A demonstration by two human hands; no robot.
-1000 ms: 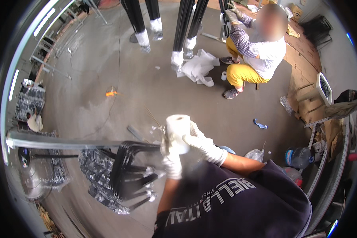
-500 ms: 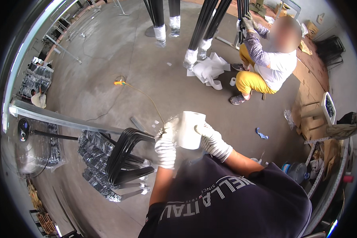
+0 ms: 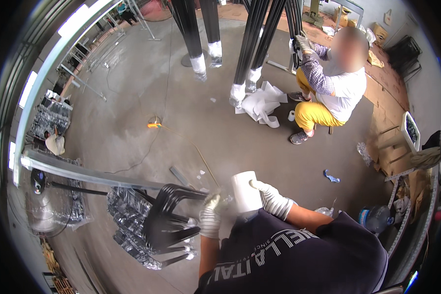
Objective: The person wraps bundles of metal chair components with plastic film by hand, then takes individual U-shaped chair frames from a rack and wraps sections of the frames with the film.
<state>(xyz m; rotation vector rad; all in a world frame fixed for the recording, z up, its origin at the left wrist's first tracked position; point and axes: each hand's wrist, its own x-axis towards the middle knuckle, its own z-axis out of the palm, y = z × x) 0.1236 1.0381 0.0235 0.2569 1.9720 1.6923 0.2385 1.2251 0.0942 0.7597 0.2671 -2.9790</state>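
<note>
In the head view, the white roll (image 3: 247,192) is just below and right of the middle of the frame, and dropping it looks like the main risk: only the right hand (image 3: 273,198) has it, closed against its right side with the thumb near the upper end, so a loose grip or a glove sliding on a smooth surface could let it fall to the floor (image 3: 132,93). The left hand (image 3: 210,215), to the left of the roll and apart from it, has its fingers curled in; a clear film (image 3: 225,200) seems to hang between that hand and the roll, but blur keeps me from telling whether the fingers grip it. If it is film, it could tear, fold onto itself or cling to the glove through an uneven pull. It might also snag on the black metal legs (image 3: 164,206) at the lower left, as they lie near the left hand. The roll itself is a plain white cylinder, longer than it is wide, its upper end leaning slightly to the left and its lower end close to the dark shirt (image 3: 299,255). Its side looks smooth and even, with no dent that I can make out.
</note>
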